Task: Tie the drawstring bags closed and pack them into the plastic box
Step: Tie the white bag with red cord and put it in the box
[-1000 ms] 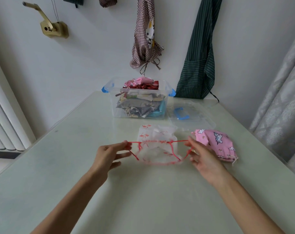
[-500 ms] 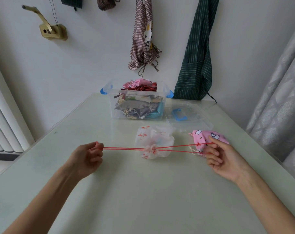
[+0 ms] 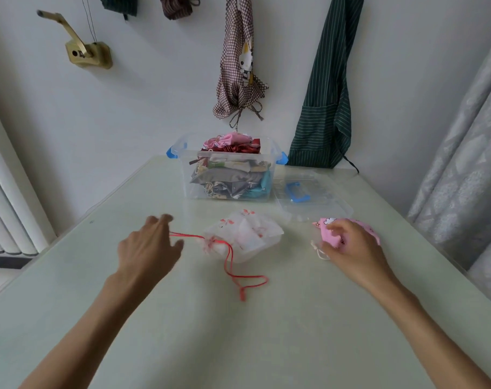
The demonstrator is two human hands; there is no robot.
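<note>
A white drawstring bag with red prints (image 3: 247, 234) lies mid-table, its mouth cinched shut and facing left. One end of its red cord (image 3: 245, 282) lies in a loose loop on the table in front of it. The other end runs left to my left hand (image 3: 149, 247), which is blurred, with fingers spread and straight; it touches the cord without gripping it. My right hand (image 3: 353, 248) rests on a pink cartoon-print bag (image 3: 330, 233) and curls its fingers round it. The clear plastic box (image 3: 182, 155) stands behind, full of folded bags.
The box's clear lid (image 3: 320, 203) with a blue handle lies flat to the right of the box. Aprons (image 3: 325, 108) hang on the wall behind. A grey curtain (image 3: 463, 164) borders the table's right edge. White radiator fins stand at the far left.
The red cords were pulled taut sideways. My right hand has let go and moved onto the pink bag. My left hand has opened and moved toward the white bag. The cord now lies slack.
</note>
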